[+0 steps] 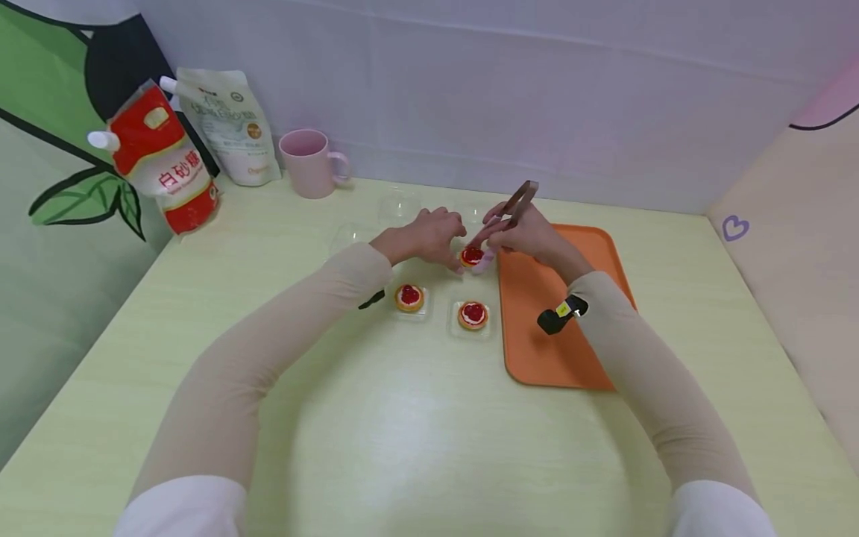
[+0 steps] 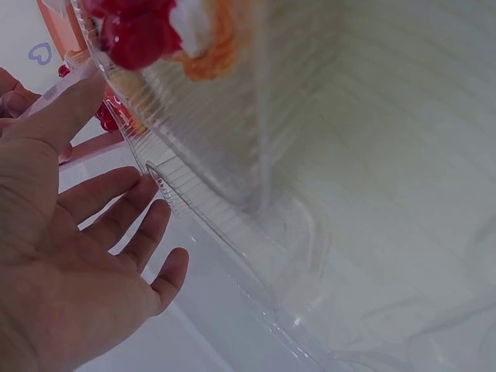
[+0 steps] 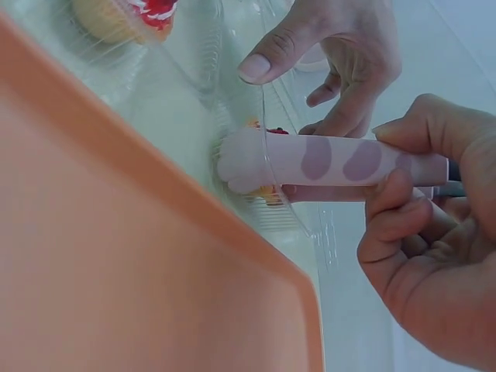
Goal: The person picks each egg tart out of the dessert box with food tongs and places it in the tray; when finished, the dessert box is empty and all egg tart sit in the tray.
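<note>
My right hand point(image 1: 526, 231) grips pink paw-tipped tongs point(image 3: 333, 159), their tips closed around a red-topped tart point(image 1: 471, 256). In the right wrist view the tart is partly hidden behind the tongs and sits within a clear plastic box point(image 3: 275, 221). My left hand point(image 1: 429, 235) is on the other side of that box, with its thumb and fingers extended near the rim; its fingertips seem to touch the plastic in the left wrist view. Closer to me stand two more boxed tarts, a left one point(image 1: 408, 297) and a right one point(image 1: 473, 315).
An orange tray point(image 1: 557, 362) lies right of the boxes, under my right forearm. Other clear boxes point(image 1: 399, 206) stand behind my left hand. At the back left are a pink mug point(image 1: 307, 165), a red sugar pouch point(image 1: 164, 160) and a white pouch point(image 1: 228, 127).
</note>
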`<control>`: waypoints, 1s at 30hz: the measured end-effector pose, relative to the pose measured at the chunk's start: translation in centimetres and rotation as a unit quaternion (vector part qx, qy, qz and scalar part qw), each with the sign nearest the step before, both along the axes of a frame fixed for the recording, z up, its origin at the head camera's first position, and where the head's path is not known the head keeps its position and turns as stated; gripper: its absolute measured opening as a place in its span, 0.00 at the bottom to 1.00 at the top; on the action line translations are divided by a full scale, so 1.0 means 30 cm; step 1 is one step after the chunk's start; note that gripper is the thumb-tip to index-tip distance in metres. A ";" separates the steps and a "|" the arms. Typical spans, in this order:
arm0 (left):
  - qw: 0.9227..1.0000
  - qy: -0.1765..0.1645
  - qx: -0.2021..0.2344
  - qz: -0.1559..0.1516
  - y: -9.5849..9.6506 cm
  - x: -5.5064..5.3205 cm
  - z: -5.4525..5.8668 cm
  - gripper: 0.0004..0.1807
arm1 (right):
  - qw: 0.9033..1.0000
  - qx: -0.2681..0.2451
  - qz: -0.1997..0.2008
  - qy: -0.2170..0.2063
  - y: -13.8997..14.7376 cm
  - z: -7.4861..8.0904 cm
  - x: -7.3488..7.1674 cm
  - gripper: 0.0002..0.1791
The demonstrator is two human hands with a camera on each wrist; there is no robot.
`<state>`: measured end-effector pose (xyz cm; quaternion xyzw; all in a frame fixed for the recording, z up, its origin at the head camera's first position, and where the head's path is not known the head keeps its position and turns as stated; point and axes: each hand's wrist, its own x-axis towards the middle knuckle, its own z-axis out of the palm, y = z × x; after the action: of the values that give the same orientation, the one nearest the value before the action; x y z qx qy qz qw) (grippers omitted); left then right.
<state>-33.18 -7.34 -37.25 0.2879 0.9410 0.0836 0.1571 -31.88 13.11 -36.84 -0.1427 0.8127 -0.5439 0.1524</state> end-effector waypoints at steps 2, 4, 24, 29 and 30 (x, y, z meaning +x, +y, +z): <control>1.000 0.001 -0.002 -0.001 0.002 -0.002 0.000 0.42 | 1.000 0.002 0.001 0.006 0.007 -0.001 0.001 0.18; 1.000 0.003 -0.006 -0.003 0.004 -0.004 0.000 0.41 | 1.000 0.008 0.001 0.014 0.013 -0.001 0.002 0.17; 1.000 0.014 -0.019 -0.018 0.013 -0.002 0.005 0.42 | 0.996 0.065 -0.004 0.060 0.025 0.008 0.010 0.14; 1.000 0.008 -0.020 -0.014 0.014 0.001 0.013 0.42 | 0.995 0.065 -0.006 0.073 0.023 0.018 0.014 0.13; 1.000 0.007 -0.020 -0.012 0.015 0.001 0.013 0.42 | 0.995 0.065 -0.008 0.078 0.025 0.023 0.014 0.13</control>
<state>-33.14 -6.91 -36.86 0.2966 0.9400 0.0606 0.1573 -31.45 13.86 -36.15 -0.1684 0.8567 -0.4787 0.0929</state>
